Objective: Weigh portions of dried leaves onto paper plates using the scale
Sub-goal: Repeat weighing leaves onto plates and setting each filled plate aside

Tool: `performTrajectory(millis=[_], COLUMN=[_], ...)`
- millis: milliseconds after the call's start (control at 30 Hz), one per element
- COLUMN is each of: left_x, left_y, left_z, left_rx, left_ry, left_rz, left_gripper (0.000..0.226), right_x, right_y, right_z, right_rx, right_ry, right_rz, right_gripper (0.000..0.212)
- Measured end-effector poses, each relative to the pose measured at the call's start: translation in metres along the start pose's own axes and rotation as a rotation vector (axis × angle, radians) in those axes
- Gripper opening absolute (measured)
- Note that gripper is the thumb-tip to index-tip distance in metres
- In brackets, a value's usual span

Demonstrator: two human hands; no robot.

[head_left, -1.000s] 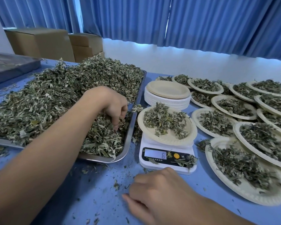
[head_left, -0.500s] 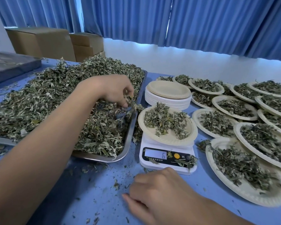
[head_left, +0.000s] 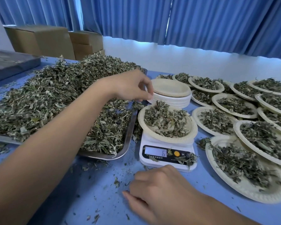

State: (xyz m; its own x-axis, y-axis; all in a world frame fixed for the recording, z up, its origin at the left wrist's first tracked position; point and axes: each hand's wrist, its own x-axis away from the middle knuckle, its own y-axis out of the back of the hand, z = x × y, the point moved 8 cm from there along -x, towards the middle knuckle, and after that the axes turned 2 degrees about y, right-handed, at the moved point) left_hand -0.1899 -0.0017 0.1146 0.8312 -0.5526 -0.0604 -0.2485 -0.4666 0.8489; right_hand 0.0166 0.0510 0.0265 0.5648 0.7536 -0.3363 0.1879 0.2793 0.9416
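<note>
Head view: my left hand (head_left: 131, 86) hovers by the plate (head_left: 177, 140) on the scale (head_left: 165, 164).
Its fingertips (head_left: 148, 95) are bunched; I cannot tell if they pinch anything. The weighed leaves (head_left: 165, 120) lie just below and right of them. My right hand (head_left: 161, 189) rests on the table (head_left: 88, 192), fingers loosely curled and holding nothing, with the scale just beyond its knuckles.

A plain workroom set up for weighing out dried herb.
A blue bench (head_left: 88, 200) carries a steel tray (head_left: 130, 137) heaped with dried leaves (head_left: 47, 98) left of the fingers (head_left: 146, 95) of the left hand (head_left: 128, 86), a small digital scale (head_left: 167, 158) near them on the person's side, a stack of paper plates (head_left: 170, 88) just beyond them and rows of filled plates (head_left: 253, 192) off to their right; cardboard boxes (head_left: 39, 39) and blue curtains (head_left: 217, 21) stand well behind.
</note>
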Motion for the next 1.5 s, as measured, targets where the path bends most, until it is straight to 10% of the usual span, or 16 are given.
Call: performTrajectory(millis=[200,500,1100,1300,1500], left_x=[-0.004,-0.007,0.007,-0.002,0.011], left_y=[-0.01,-0.015,-0.008,0.015,-0.037], left_z=[0.055,0.058,0.099,0.027,-0.051], left_rx=[-0.253,0.036,-0.314,-0.066,-0.043], left_ry=[0.282,0.253,0.498,0.075,-0.227], left_rz=[0.129,0.122,0.228,-0.095,0.225], left_gripper=[0.026,0.024,0.008,0.006,0.037], right_x=[0.0,0.0,0.001,0.003,0.011], right_y=[-0.001,-0.001,-0.003,0.023,0.046], right_z=[-0.001,-0.001,-0.001,-0.01,-0.029], right_rx=[0.004,0.004,-0.01,-0.048,-0.118], right_ry=[-0.01,-0.004,0.006,-0.052,-0.125], right_rz=[0.01,0.014,-0.007,-0.223,-0.369], right_gripper=[0.041,0.041,0.043,0.041,0.045])
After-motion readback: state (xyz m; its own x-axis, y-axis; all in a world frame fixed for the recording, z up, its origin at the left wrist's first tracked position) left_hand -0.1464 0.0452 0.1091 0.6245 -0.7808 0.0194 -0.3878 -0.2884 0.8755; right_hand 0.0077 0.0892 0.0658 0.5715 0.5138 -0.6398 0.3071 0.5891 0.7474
